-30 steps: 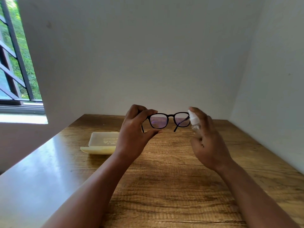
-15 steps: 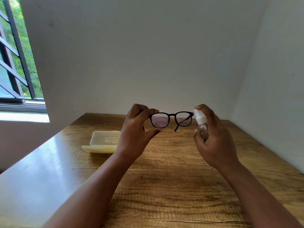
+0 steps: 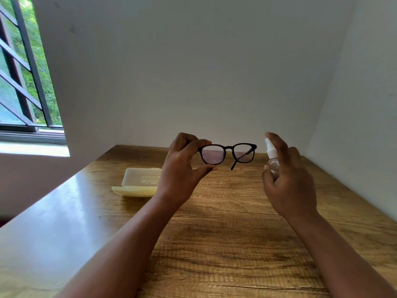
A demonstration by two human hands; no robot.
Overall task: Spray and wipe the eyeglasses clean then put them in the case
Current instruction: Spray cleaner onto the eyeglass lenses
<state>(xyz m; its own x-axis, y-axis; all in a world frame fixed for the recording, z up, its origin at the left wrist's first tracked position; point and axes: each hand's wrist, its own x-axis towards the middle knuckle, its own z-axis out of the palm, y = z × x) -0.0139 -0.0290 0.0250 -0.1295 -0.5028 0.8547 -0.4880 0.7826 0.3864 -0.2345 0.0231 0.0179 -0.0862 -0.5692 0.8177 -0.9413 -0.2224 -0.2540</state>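
Both forearms reach out over the desk (image 3: pixel 225 244), hands raised in front of the chest. The left hand (image 3: pixel 180 168) pinches the black-framed eyeglasses (image 3: pixel 228 155) by one end of the frame, forefinger on top and thumb below, so the lenses face back toward the person and one temple arm hangs down behind the far lens. The right hand (image 3: pixel 287 177) is wrapped around a small clear spray bottle (image 3: pixel 272 160) with a white nozzle, forefinger laid over the top, held just beside the glasses but apart from them. On the wood-grain desk behind the left wrist lies a pale yellow eyeglass case (image 3: pixel 137 181), lid open. Plain white walls meet in the corner; a barred window (image 3: pixel 23 82) at the left shows greenery.
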